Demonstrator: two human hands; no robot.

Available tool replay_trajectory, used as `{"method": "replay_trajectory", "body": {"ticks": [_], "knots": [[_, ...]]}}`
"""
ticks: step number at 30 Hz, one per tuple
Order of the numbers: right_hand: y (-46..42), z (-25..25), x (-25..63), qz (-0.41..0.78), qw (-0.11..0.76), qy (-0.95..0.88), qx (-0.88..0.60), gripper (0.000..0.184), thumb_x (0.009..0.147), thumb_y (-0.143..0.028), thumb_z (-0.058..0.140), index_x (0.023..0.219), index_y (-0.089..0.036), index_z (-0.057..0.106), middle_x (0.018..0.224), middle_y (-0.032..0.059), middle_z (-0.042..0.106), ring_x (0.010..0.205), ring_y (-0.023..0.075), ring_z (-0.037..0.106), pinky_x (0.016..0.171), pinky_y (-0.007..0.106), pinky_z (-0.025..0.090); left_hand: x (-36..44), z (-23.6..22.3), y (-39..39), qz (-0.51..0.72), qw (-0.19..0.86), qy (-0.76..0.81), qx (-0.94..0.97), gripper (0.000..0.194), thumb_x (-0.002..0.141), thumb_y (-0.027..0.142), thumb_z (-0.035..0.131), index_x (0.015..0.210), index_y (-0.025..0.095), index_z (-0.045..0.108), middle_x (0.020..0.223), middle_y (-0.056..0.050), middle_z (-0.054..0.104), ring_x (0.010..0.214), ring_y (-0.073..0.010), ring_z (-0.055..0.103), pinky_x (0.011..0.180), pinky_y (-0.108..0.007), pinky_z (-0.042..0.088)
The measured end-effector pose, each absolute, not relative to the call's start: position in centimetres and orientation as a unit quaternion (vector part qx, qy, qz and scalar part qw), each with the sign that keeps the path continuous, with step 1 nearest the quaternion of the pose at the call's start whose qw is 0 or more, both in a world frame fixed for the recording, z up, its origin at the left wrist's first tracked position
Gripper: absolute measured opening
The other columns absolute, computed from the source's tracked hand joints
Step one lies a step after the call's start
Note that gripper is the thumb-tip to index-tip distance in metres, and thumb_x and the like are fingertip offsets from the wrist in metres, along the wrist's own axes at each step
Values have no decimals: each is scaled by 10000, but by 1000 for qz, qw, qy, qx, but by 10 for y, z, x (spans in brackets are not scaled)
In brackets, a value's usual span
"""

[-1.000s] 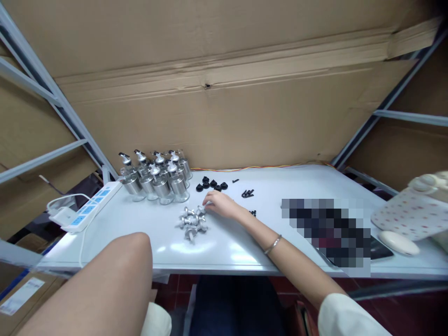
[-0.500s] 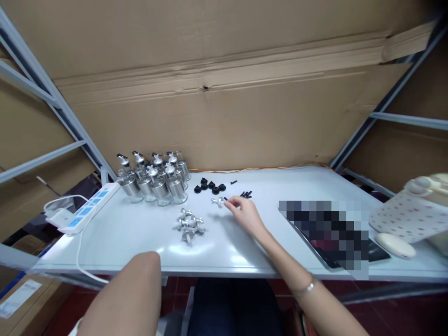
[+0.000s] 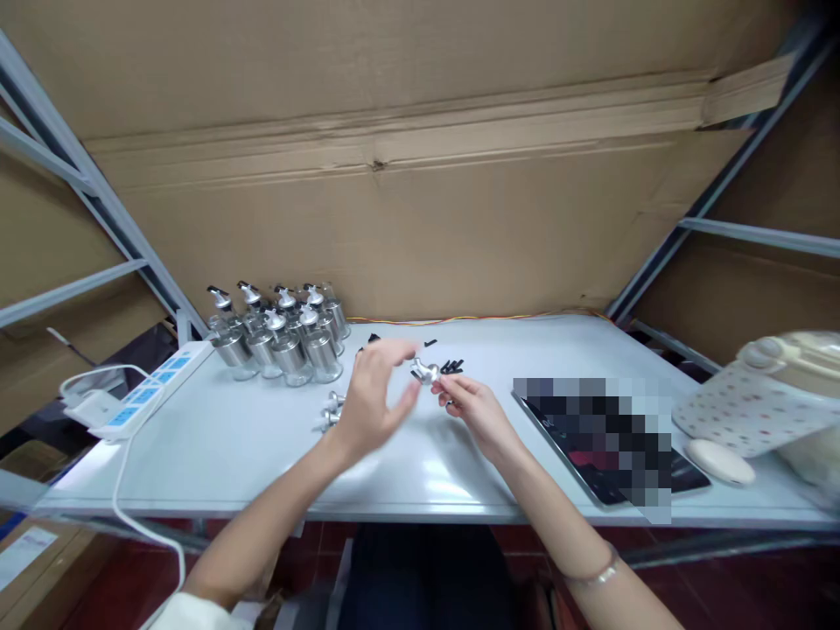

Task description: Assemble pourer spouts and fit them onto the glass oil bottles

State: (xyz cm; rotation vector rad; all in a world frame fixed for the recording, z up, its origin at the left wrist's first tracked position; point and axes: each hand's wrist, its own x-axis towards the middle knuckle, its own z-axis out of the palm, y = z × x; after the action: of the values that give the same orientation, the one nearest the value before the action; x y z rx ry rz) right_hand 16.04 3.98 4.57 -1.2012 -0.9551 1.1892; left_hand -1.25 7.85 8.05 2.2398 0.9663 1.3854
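Observation:
My right hand (image 3: 478, 416) pinches a silver pourer spout (image 3: 426, 374) a little above the table, its narrow end toward the left. My left hand (image 3: 371, 398) is held out beside the spout, thumb and fingers apart, with nothing in its grasp. Under and behind that hand, more silver spouts (image 3: 332, 418) lie on the table, mostly hidden. Black stopper pieces (image 3: 374, 338) show only partly above its fingers. Several small black flip levers (image 3: 452, 367) lie just beyond the right hand, and a single black lever (image 3: 430, 343) is farther back.
Glass-and-steel bottles (image 3: 289, 354), several topped with spouts, stand at the back left. A power strip (image 3: 154, 389) with a white cable lies at the left edge. On the right are a tablet (image 3: 686, 477), a white oval object (image 3: 720, 461) and a spotted container (image 3: 728, 407).
My left hand has come in from the lower left, reaching over the loose spouts to the held one. My right hand keeps its spout, now turned and nearer the left hand.

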Motion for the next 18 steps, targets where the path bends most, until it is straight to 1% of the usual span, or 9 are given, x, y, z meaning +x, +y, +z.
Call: {"method": "replay_trajectory", "body": {"ticks": [3, 6, 8, 10, 12, 13, 16, 18], "knots": [[51, 55, 161, 517, 581, -399, -485, 380, 598, -518, 712, 691, -152, 670, 762, 63, 652, 607, 115, 495, 543, 244, 310, -8, 72, 97, 485, 247, 363, 756, 263, 859, 363, 549, 1042, 185, 612, 1037, -85, 669, 999, -222, 595, 889, -369, 440], [59, 60, 162, 508, 555, -447, -485, 379, 630, -526, 684, 680, -151, 669, 720, 59, 645, 587, 116, 478, 548, 256, 307, -5, 61, 106, 483, 350, 364, 715, 224, 817, 362, 580, 907, 165, 638, 959, -76, 684, 945, -217, 602, 860, -339, 426], [64, 63, 167, 507, 492, -511, -489, 371, 674, -522, 641, 693, -153, 673, 659, 43, 623, 565, 116, 457, 550, 261, 313, -4, 55, 107, 488, 394, 356, 693, 210, 799, 356, 595, 868, 161, 634, 918, -67, 680, 912, -207, 596, 842, -321, 421], [70, 69, 175, 494, 399, -587, -502, 368, 719, -511, 592, 710, -153, 676, 605, 26, 592, 548, 116, 439, 549, 261, 317, -5, 53, 104, 493, 418, 354, 676, 189, 785, 345, 612, 828, 161, 613, 868, -52, 661, 865, -191, 585, 823, -308, 418], [78, 78, 184, 445, 315, -659, -518, 360, 760, -486, 548, 719, -151, 673, 615, 25, 594, 562, 123, 456, 561, 262, 334, -8, 51, 102, 497, 445, 348, 658, 182, 792, 342, 602, 798, 163, 570, 793, -31, 626, 782, -169, 574, 779, -297, 423], [82, 82, 188, 408, 291, -688, -525, 343, 776, -461, 535, 720, -150, 668, 654, 31, 612, 589, 129, 482, 580, 264, 353, -9, 51, 100, 498, 457, 344, 652, 183, 798, 343, 591, 791, 165, 546, 760, -19, 605, 742, -158, 566, 755, -291, 426], [96, 91, 198, 301, 190, -747, -561, 242, 776, -356, 541, 729, -152, 662, 702, 34, 639, 639, 143, 523, 607, 261, 378, -11, 48, 98, 486, 460, 353, 654, 165, 803, 320, 557, 766, 173, 492, 702, 9, 553, 667, -135, 539, 700, -274, 424], [103, 89, 201, 277, 109, -756, -583, 154, 729, -270, 573, 709, -148, 665, 688, 33, 645, 633, 144, 533, 594, 253, 378, -11, 47, 98, 470, 448, 379, 659, 138, 784, 285, 537, 733, 178, 466, 675, 26, 521, 635, -125, 522, 669, -260, 414]]}}
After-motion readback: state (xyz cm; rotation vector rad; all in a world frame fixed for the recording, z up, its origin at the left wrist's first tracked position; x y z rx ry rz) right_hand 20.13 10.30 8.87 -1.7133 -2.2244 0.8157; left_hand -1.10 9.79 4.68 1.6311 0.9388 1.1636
